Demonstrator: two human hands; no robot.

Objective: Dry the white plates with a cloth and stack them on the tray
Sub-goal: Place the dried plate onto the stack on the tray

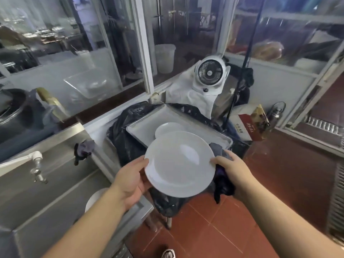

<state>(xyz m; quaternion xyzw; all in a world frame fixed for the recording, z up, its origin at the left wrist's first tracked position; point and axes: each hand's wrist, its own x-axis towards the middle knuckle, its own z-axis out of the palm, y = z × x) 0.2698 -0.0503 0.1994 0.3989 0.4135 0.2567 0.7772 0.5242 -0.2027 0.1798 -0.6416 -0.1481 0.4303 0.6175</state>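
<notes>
A white plate (179, 163) is held in the air between two bare hands, seen from above by a head-worn camera. The plate is tilted slightly, its upper face turned toward the viewer. Its left rim is gripped by the left hand (130, 180), with the thumb laid on the upper face and the fingers curled beneath. Its right rim is gripped by the right hand (232, 169), thumb on top, and a dark cloth (222, 183) is bunched under this hand and behind the plate's edge, with a loose end hanging down.

Just beyond the held plate, a metal tray (147, 121) is set on a surface covered with black plastic sheeting (121, 133). One white plate on the tray (168, 127) is partly hidden by the held one, which is raised over the tray's near edge.

To the left, a stainless steel sink (55, 183) is seen, with a white tap (36, 160) at its back wall and another white dish (94, 199) lying in the basin, partly hidden by the left forearm. A second dark rag (83, 148) is draped over the sink's rim. Behind the tray, a small white fan (210, 73) is faced toward the viewer. The floor below is laid with red-brown tiles (279, 174).
</notes>
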